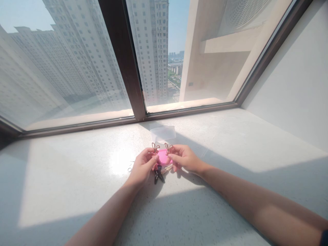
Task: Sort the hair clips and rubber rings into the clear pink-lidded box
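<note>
Between my two hands is a small, flat pink piece (164,157) with a raised-looking edge. My left hand (142,164) is closed, thumb and fingers pinching its left side. On the right side, my right hand (186,158) pinches it the same way. Two brown looped shapes (155,148), like bows or clips, stick up at the upper corners near my fingertips; how they are fixed is hidden. Just below the pink piece lies a dark clip-like item (159,175), beside some thin gold-coloured pieces (167,168) too small to name.
A translucent plastic sheet or pouch (163,133) lies beyond my hands on the pale speckled sill (77,184). Left of my left hand is a small metal item with a ring (130,169), possibly scissors. Dark window framing (139,112) bounds the back; a white wall (294,89) stands right.
</note>
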Demonstrator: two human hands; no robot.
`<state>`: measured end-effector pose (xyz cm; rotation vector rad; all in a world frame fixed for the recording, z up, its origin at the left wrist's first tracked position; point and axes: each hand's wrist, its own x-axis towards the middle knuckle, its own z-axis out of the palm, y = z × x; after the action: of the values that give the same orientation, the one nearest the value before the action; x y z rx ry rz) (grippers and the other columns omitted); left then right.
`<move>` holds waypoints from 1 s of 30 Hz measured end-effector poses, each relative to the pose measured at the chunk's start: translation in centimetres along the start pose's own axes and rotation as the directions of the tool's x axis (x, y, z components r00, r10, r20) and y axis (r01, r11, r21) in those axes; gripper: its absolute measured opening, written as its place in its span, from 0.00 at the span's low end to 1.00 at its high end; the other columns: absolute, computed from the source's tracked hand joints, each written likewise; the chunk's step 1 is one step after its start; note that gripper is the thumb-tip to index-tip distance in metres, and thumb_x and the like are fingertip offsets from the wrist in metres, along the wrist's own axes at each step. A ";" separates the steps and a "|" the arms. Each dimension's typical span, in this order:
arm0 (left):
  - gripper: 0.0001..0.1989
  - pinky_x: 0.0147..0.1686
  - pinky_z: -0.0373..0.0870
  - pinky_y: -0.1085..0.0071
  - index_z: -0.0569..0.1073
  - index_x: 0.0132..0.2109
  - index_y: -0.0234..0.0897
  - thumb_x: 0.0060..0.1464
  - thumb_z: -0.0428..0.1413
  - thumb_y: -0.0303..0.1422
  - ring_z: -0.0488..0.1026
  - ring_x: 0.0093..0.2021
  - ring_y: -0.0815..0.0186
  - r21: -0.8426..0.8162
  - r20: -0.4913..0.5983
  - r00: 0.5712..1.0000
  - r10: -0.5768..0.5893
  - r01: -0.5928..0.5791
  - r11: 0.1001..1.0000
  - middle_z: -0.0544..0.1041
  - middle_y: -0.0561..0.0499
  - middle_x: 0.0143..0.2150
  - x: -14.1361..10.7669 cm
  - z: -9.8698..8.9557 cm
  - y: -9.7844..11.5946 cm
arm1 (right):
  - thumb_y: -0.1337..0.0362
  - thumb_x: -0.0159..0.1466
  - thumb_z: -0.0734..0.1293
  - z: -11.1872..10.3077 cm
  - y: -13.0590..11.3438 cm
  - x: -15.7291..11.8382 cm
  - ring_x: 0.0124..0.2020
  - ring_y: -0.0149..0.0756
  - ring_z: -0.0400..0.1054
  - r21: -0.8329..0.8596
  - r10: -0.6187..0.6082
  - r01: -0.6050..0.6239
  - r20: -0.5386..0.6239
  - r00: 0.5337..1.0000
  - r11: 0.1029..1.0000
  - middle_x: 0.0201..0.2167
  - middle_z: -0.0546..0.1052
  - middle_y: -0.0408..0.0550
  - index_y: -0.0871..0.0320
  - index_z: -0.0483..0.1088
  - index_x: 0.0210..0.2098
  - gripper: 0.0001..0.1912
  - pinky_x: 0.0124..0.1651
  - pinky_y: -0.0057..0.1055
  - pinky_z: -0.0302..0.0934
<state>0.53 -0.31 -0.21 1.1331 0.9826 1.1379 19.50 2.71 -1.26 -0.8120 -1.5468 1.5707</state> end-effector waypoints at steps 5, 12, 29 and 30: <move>0.10 0.22 0.60 0.77 0.67 0.38 0.36 0.53 0.61 0.33 0.64 0.21 0.74 -0.011 0.005 1.000 -0.008 0.008 1.000 0.72 0.54 0.25 0.0 0.1 0.1 | 0.63 0.62 0.66 0.0 0.1 0.0 0.15 0.26 0.69 -0.008 -0.003 0.003 0.005 1.000 1.000 0.29 0.78 0.52 0.64 0.69 0.35 0.08 0.14 0.19 0.56; 0.10 0.22 0.60 0.78 0.67 0.38 0.36 0.53 0.61 0.33 0.64 0.21 0.75 -0.015 0.007 1.000 -0.003 0.003 1.000 0.72 0.55 0.25 0.0 0.1 0.0 | 0.61 0.62 0.66 -0.1 0.3 0.0 0.16 0.26 0.69 -0.003 -0.008 0.008 0.013 1.000 1.000 0.29 0.78 0.51 0.64 0.69 0.37 0.11 0.14 0.19 0.57; 0.11 0.22 0.60 0.77 0.67 0.35 0.36 0.51 0.62 0.34 0.64 0.21 0.74 -0.027 0.004 1.000 -0.010 0.010 1.000 0.72 0.55 0.24 -0.1 0.2 0.2 | 0.61 0.64 0.65 -0.2 0.4 0.1 0.17 0.25 0.70 0.022 -0.021 0.021 0.012 1.000 1.000 0.32 0.79 0.53 0.63 0.67 0.39 0.10 0.15 0.18 0.57; 0.11 0.22 0.60 0.77 0.67 0.35 0.36 0.51 0.62 0.34 0.64 0.21 0.74 -0.027 0.005 1.000 -0.010 0.010 1.000 0.72 0.55 0.24 -0.1 0.3 0.3 | 0.61 0.64 0.65 -0.2 0.4 0.1 0.17 0.25 0.70 0.019 -0.022 0.022 0.010 1.000 1.000 0.33 0.79 0.53 0.63 0.68 0.39 0.10 0.15 0.18 0.57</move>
<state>0.73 -0.42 0.10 1.1080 0.9658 1.1369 19.57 2.88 -1.69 -0.7750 -1.5406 1.5742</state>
